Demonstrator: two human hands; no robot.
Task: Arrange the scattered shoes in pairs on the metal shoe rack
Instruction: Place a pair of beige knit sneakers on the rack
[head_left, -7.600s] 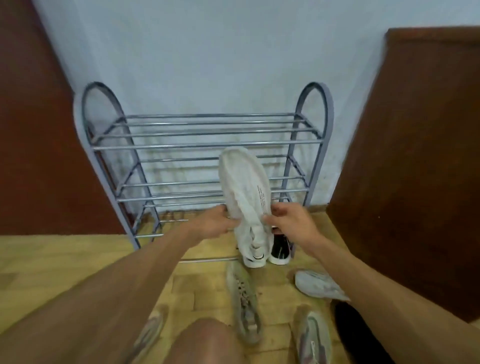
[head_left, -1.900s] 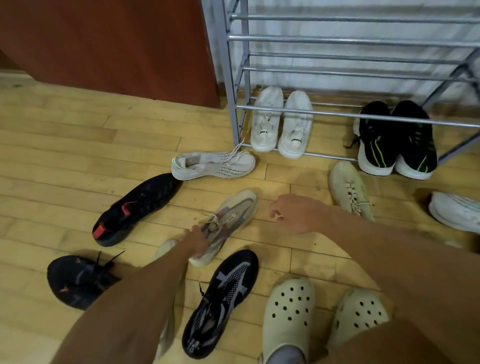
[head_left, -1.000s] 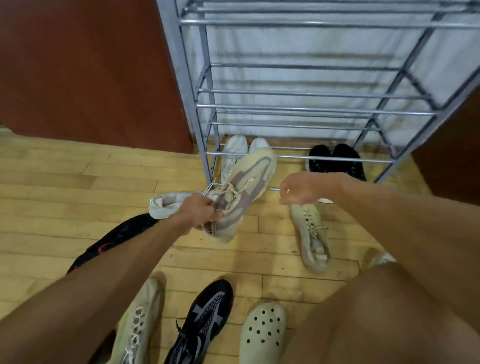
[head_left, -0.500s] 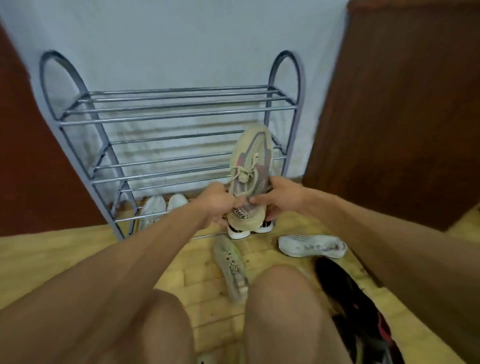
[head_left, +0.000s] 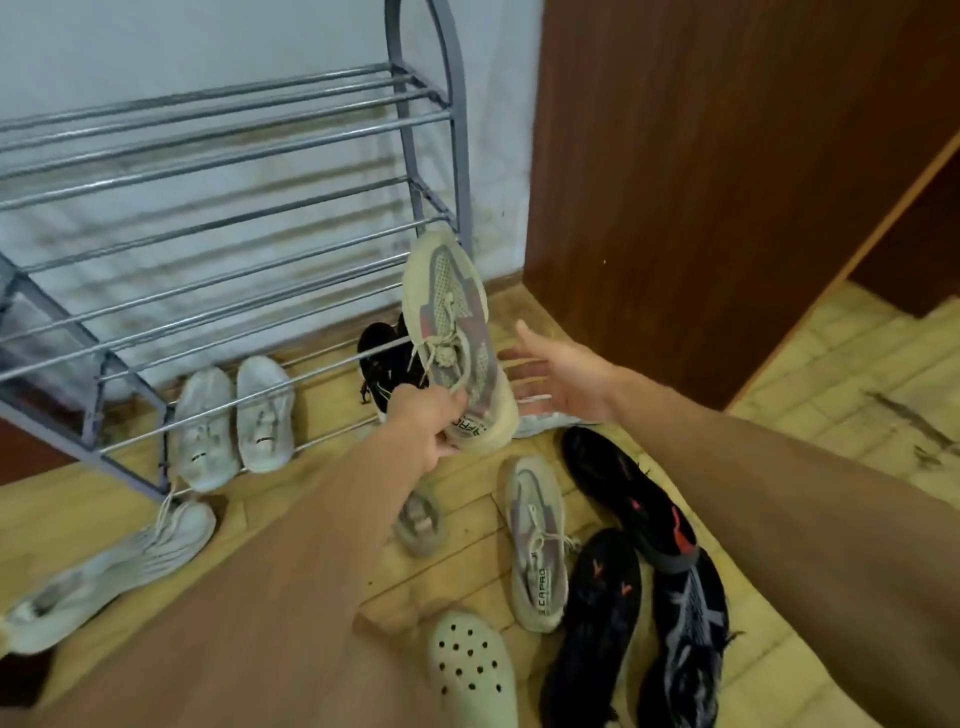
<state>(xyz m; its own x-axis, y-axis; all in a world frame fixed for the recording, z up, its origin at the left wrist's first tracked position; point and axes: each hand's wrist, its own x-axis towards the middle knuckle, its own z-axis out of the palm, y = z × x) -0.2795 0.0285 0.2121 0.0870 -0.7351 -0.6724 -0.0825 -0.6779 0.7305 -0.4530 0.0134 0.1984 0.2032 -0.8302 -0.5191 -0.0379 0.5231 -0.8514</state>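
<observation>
Wood-plank floor (head_left: 857, 374) meets a white wall (head_left: 208, 41) behind the shoe rack (head_left: 461, 156).

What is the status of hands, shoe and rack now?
Left hand grips beige sneaker by its heel, toe up, before rack. Right hand open beside it, empty. Matching sneaker on floor. Black pair at bottom shelf behind it.

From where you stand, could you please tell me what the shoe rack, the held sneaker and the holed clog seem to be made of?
The shoe rack looks like grey-painted metal tubing, dull sheen along the bars. The sneaker seems matte knit mesh, weave visible. The clog is probably moulded foam or rubber, smooth, with round holes.
</observation>
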